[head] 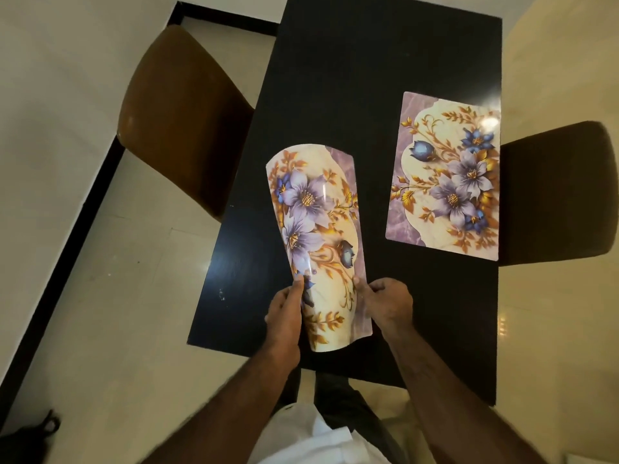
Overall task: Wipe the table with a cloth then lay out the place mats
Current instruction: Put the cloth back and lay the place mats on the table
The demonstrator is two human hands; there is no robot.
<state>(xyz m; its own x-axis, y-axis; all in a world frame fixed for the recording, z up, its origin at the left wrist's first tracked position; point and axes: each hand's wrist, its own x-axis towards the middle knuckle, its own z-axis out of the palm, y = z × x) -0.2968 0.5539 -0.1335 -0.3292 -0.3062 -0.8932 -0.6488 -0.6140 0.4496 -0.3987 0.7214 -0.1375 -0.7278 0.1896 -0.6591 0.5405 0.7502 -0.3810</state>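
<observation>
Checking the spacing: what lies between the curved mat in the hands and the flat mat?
Only bare black table between the curved mat and the flat mat, per the head view.

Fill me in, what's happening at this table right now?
A person is laying out place mats on a black table. One floral mat already lies flat on the right side, by a chair. The left hand and right hand each grip a side edge of a second mat, bowed upward, not yet flat. No cloth in view.
</observation>
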